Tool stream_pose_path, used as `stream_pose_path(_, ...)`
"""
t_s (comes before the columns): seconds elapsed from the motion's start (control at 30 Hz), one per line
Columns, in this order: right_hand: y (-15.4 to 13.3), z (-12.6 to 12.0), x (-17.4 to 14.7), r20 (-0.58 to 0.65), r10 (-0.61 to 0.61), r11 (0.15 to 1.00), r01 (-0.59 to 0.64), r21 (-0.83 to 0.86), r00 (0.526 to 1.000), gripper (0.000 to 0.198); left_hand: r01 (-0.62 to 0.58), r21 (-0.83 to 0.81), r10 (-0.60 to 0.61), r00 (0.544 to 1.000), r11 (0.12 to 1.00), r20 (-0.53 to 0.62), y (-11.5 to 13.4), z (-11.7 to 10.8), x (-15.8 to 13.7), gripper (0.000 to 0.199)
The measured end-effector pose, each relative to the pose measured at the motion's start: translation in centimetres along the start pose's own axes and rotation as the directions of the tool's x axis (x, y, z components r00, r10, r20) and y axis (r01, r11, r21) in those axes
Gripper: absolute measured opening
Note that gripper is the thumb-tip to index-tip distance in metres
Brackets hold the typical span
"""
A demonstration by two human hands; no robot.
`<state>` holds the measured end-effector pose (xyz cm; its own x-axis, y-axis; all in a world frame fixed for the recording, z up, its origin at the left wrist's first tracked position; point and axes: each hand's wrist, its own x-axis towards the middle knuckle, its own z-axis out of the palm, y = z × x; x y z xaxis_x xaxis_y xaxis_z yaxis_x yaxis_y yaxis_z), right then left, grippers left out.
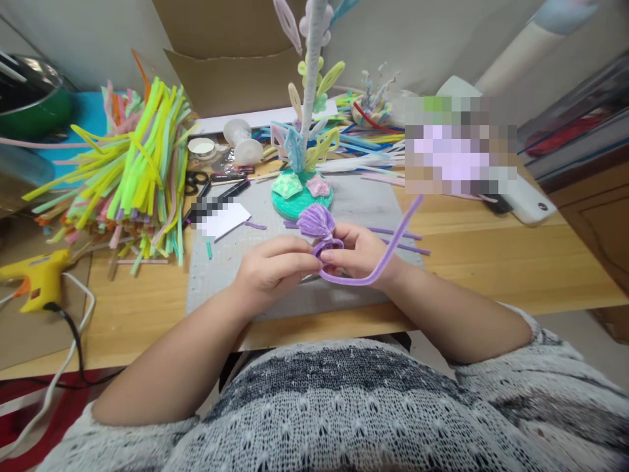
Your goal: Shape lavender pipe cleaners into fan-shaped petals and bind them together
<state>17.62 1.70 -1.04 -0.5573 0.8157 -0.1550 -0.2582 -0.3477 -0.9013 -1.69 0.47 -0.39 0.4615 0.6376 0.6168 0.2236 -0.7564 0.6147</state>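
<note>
Purple pipe-cleaner piece (316, 221) (tufted) between the fingers (297, 263)

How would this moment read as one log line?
left hand: touching purple piece | right hand: pinching purple piece | purple strand: curving up past right wrist | green base: on gray mat, beyond hands

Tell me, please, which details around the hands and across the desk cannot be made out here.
All in the head view:
- Top of the white upright stem: cut off by the upper edge.
- Some fingertips of the right hand: hidden behind the purple pipe cleaner.
- Any marking on the white card: blurred by pixelation.
- Objects under the pixelated patch: blurred out.
- Left end of the yellow glue gun: cut off by the left edge.
</note>
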Motion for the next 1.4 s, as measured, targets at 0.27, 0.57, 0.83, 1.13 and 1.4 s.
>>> stream_pose_path(0.27,-0.5,1.1,0.0,-0.193,-0.078,0.993,0.092,0.067,0.978,0.030,0.359,-0.566,-0.500,0.859,0.742,-0.110,0.2,1.3,0.2,0.017)
stream_pose_path(0.57,0.4,1.3,0.1,-0.184,0.005,0.982,0.030,0.187,0.983,0.030,0.393,-0.639,-0.559,0.826,0.661,-0.071,-0.4,1.5,0.6,0.017)
stream_pose_path(0.83,1.2,1.7,-0.3,-0.324,-0.116,0.988,0.143,0.061,0.939,0.026,0.414,-0.610,-0.591,0.799,0.675,-0.111,-0.2,1.9,0.3,0.015)
stream_pose_path(1.13,1.1,2.1,-0.6,-0.289,-0.233,0.973,0.219,-0.078,0.929,0.013,0.418,-0.609,-0.601,0.790,0.674,-0.124,0.2,2.0,0.3,0.010)
stream_pose_path(1.4,1.3,2.1,-0.6,-0.296,-0.238,0.971,0.224,-0.081,0.925,0.018,0.453,-0.672,-0.655,0.753,0.585,-0.063,0.1,2.1,0.1,0.013)
